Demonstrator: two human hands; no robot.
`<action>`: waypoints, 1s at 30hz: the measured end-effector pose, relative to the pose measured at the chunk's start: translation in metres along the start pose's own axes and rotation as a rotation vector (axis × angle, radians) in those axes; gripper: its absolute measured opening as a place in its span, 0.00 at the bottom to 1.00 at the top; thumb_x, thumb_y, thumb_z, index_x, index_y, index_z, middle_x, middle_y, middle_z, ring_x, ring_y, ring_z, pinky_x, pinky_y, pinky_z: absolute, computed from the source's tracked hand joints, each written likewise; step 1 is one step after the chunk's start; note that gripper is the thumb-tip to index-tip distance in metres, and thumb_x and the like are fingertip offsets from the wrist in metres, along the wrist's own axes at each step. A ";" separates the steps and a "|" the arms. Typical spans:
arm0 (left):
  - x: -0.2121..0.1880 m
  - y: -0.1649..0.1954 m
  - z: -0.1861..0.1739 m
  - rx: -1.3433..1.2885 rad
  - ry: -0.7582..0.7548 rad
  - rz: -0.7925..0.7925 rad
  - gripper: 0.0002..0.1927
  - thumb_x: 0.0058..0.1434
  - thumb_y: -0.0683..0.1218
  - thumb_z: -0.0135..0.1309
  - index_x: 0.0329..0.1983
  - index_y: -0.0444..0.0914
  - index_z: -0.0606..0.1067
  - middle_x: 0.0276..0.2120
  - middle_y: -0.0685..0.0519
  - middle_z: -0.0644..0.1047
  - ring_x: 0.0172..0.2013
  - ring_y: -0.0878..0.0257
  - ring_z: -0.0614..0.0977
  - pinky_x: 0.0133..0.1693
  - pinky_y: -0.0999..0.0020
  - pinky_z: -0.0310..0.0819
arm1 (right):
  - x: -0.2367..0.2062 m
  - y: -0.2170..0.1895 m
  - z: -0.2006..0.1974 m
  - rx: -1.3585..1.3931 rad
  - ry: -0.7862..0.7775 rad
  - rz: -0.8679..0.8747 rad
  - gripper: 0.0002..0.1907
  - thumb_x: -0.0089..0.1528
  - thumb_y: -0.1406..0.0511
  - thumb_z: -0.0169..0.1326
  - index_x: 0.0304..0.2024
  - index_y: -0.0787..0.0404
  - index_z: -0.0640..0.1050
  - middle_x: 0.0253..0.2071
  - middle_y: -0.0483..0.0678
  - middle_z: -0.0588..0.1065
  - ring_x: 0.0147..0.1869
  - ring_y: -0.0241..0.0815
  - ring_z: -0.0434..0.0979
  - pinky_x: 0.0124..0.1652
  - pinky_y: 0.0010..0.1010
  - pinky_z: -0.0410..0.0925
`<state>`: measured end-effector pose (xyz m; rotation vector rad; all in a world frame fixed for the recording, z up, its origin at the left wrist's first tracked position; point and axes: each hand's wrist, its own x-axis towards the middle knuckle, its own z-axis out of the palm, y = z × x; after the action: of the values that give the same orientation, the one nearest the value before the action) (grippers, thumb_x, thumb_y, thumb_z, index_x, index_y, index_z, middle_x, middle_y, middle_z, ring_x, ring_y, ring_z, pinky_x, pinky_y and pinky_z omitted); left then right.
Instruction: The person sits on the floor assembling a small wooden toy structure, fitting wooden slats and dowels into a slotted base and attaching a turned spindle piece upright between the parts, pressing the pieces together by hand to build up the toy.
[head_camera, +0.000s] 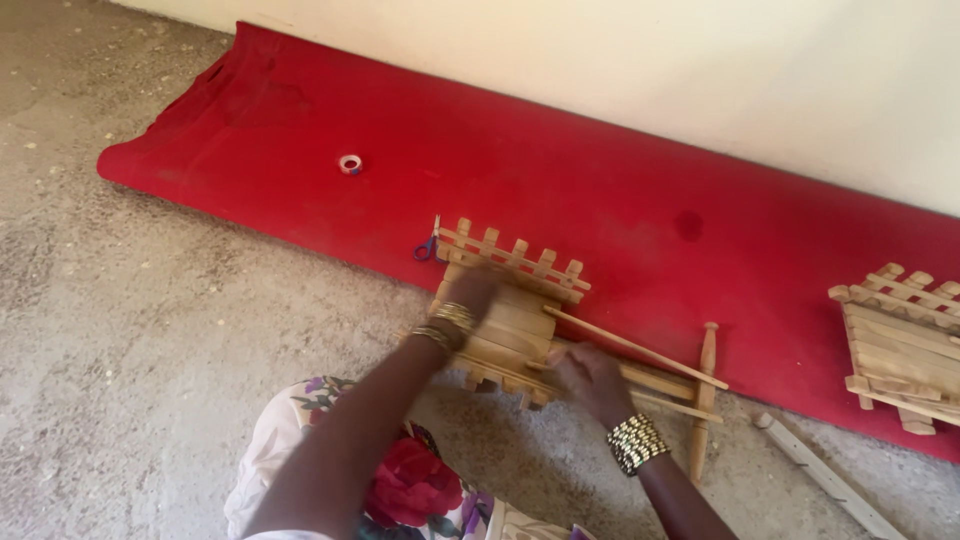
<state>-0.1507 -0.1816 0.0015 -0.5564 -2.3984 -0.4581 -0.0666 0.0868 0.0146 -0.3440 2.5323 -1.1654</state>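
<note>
Wooden slat crate (510, 320) w/ a picket-style rail along its far edge sits at the near edge of the red cloth (600, 190), partly over the concrete floor (150, 330), right in front of us. Our left hand (470, 292) rests on the crate's top left side, fingers curled over the slats; can't tell if they actually clamp anything. Our right hand (590, 380) is at the crate's right end, fingers closed around the thin wooden sticks (650, 375) that stick out toward a turned wooden post (702, 400) lying across their far ends. Both wrists wear beaded bracelets. Just behind the crate, touching or nearly so, lie blue-handled scissors (428, 245). Farther back on the cloth, well apart, is a small tape roll (349, 164). A 2nd similar crate (900, 340) sits at the right edge, w/ a pale wooden strip (825, 480) on the floor near it.
</note>
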 end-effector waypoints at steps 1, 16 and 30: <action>-0.004 -0.013 -0.005 0.003 -0.223 -0.223 0.12 0.57 0.36 0.48 0.42 0.34 0.78 0.39 0.39 0.80 0.43 0.45 0.83 0.43 0.51 0.80 | 0.006 0.010 -0.003 -0.142 0.044 0.051 0.17 0.65 0.54 0.51 0.44 0.58 0.83 0.39 0.49 0.81 0.41 0.43 0.82 0.45 0.37 0.74; -0.042 -0.047 -0.032 -0.054 -0.465 -0.376 0.05 0.60 0.41 0.54 0.34 0.33 0.77 0.34 0.35 0.78 0.39 0.39 0.81 0.42 0.46 0.77 | 0.006 0.020 -0.001 -0.365 -0.124 0.101 0.15 0.65 0.55 0.50 0.45 0.54 0.81 0.40 0.52 0.81 0.42 0.51 0.82 0.45 0.44 0.72; -0.044 -0.040 -0.043 -0.016 -0.495 -0.370 0.06 0.56 0.39 0.52 0.33 0.32 0.78 0.34 0.32 0.79 0.38 0.38 0.83 0.40 0.46 0.79 | 0.004 0.023 0.004 -0.459 -0.120 0.044 0.15 0.66 0.53 0.46 0.44 0.53 0.79 0.39 0.52 0.80 0.45 0.54 0.80 0.45 0.47 0.71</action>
<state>-0.1178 -0.2466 -0.0024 -0.2452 -2.9953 -0.5454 -0.0708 0.0976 -0.0064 -0.4488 2.6613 -0.5181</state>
